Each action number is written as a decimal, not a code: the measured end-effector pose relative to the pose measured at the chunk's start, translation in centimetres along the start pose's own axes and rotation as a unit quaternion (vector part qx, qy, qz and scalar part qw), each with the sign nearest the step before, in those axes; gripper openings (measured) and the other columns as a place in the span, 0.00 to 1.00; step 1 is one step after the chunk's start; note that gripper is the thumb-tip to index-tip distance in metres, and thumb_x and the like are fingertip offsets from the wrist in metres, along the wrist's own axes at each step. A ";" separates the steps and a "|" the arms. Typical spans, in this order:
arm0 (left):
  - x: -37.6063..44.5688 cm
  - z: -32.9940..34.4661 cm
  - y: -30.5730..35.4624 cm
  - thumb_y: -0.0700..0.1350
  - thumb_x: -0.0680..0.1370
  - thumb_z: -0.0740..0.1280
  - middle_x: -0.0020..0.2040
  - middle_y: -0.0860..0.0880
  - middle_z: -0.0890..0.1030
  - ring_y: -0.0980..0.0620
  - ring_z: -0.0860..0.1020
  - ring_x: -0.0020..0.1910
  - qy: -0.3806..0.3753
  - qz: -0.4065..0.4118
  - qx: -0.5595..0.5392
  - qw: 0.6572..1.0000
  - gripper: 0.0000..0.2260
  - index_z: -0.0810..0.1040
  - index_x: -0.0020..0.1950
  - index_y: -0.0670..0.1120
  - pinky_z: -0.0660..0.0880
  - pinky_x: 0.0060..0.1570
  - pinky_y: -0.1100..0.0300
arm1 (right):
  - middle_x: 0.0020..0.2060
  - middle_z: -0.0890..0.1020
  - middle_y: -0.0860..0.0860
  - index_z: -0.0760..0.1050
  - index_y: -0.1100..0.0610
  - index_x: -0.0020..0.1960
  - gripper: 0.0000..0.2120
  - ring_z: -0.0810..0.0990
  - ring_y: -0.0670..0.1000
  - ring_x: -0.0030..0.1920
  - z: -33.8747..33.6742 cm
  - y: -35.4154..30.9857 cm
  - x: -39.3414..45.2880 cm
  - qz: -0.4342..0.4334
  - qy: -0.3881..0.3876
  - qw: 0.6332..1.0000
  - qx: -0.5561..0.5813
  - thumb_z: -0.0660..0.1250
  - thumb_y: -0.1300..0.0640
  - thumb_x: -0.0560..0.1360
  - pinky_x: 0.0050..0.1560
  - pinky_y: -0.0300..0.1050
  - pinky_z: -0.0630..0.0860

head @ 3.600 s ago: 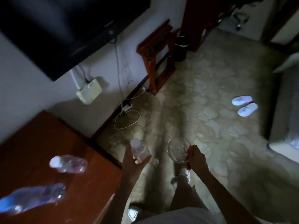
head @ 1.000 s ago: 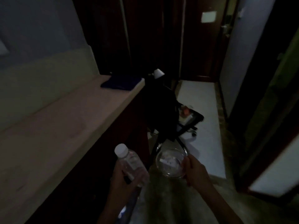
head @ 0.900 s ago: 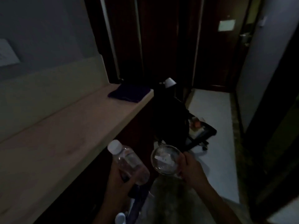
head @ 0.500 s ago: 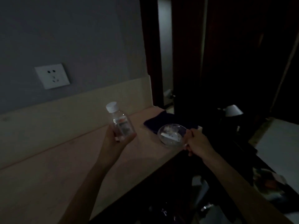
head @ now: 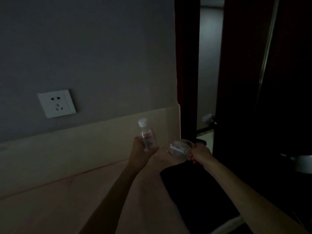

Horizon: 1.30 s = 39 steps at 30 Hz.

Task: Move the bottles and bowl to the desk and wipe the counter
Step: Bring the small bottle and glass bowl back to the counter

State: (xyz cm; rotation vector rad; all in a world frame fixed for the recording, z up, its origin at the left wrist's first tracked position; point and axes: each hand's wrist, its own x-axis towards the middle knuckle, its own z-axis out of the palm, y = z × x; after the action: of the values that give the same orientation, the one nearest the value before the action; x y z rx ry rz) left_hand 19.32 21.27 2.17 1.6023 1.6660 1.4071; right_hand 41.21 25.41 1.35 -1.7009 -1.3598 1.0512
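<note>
Left hand (head: 141, 153) is wrapped round the lower body of a small clear bottle (head: 147, 137), white cap on top, held roughly upright and leaning a touch. Right hand (head: 200, 153) is pinching the rim of a clear glass bowl (head: 179, 150), tipped so its opening faces this way; there's something pale inside, too dim to make out. Both are up in the air, bottle and bowl just beside each other, neither one set down.

Under them runs the pale wooden counter (head: 59, 205), which I take to be the desk the task means, with its low cream backboard (head: 76, 146) along the wall. A dark folded cloth (head: 194, 191) lies on the surface below the right forearm, right at the near edge. Above the backboard there's a white wall socket (head: 56, 103), and off to the right a dark doorway (head: 207, 65).

So where are we? By my reckoning, one bottle and the bowl have reached the drop-off spot but aren't placed yet. The task says bottles, plural, so more fetching looks likely, though none show here. The wiping hasn't begun as far as I can judge; that cloth may be for it.
</note>
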 end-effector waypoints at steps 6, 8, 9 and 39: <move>1.9 2.3 -0.3 0.32 0.68 0.77 0.38 0.55 0.72 0.72 0.76 0.35 0.045 -0.017 0.018 0.999 0.22 0.67 0.37 0.53 0.71 0.34 0.75 | 0.41 0.82 0.60 0.77 0.59 0.41 0.08 0.82 0.58 0.41 0.8 1.1 5.2 -0.011 -0.049 0.998 0.022 0.65 0.55 0.73 0.45 0.51 0.81; 2.1 3.1 -0.2 0.30 0.68 0.76 0.33 0.57 0.77 0.77 0.75 0.36 0.046 -0.016 0.017 0.999 0.23 0.68 0.38 0.53 0.71 0.35 0.77 | 0.48 0.83 0.62 0.79 0.61 0.48 0.13 0.83 0.59 0.46 0.9 1.6 6.9 -0.017 -0.068 0.997 0.032 0.64 0.51 0.75 0.50 0.54 0.81; 2.1 3.4 -0.2 0.29 0.68 0.76 0.31 0.57 0.79 0.76 0.76 0.36 0.047 -0.015 0.019 0.999 0.22 0.68 0.37 0.52 0.71 0.34 0.76 | 0.50 0.83 0.61 0.79 0.61 0.52 0.16 0.83 0.58 0.47 1.1 1.8 7.5 -0.018 -0.075 0.996 0.031 0.64 0.49 0.75 0.52 0.53 0.81; 3.3 4.4 -4.5 0.55 0.55 0.84 0.63 0.43 0.70 0.47 0.74 0.59 0.089 -0.056 0.075 0.992 0.50 0.65 0.68 0.37 0.71 0.52 0.60 | 0.59 0.78 0.64 0.69 0.66 0.66 0.25 0.78 0.63 0.59 -0.4 1.9 9.3 -0.018 -0.021 1.000 0.015 0.56 0.47 0.80 0.58 0.50 0.74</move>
State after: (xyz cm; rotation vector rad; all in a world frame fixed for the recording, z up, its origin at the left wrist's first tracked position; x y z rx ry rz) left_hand 20.13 26.77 -2.39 1.4712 1.9742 1.4337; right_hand 43.41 34.15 -1.75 -1.6351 -1.3889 1.0874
